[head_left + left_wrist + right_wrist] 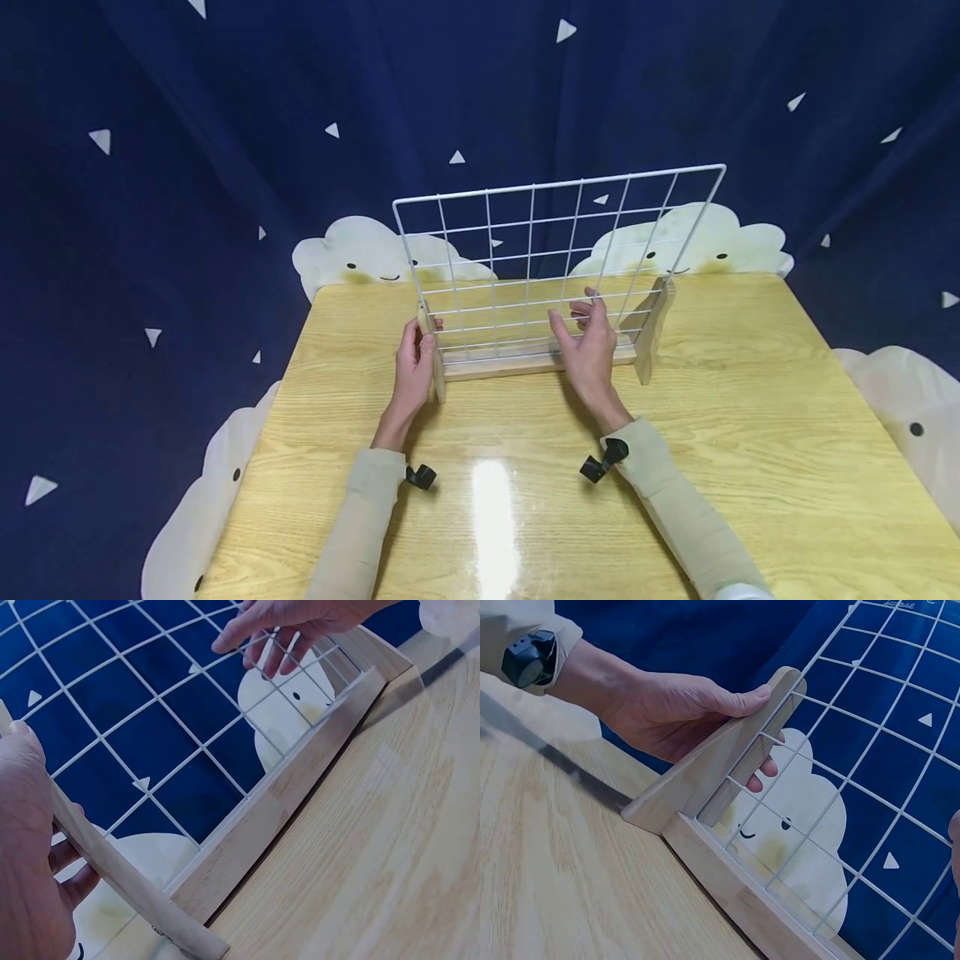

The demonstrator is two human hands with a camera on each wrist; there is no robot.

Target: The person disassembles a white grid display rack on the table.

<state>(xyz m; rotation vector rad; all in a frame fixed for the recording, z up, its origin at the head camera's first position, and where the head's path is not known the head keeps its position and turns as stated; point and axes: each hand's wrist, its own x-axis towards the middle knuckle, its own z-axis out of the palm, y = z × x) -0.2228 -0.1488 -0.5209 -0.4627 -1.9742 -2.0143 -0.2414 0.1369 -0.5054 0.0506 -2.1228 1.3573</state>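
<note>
A white wire grid panel (530, 225) stands tilted on a wooden base bar (502, 365) between two wooden side pieces. My left hand (413, 364) grips the left side piece (727, 742), thumb on its near face and fingers curled behind it, as the right wrist view shows. In front of the grid's lower right part is my right hand (590, 348), its thumb and fingers spread apart and nothing held between them. Whether its fingertips touch the wires I cannot tell. The right side piece (654, 333) stands beyond that hand.
The stand rests on a light wood-grain table (360, 333) near its back edge. Behind it hangs a dark blue curtain (262, 100) with white triangles and cloud shapes. Each wrist carries a small black camera (421, 477).
</note>
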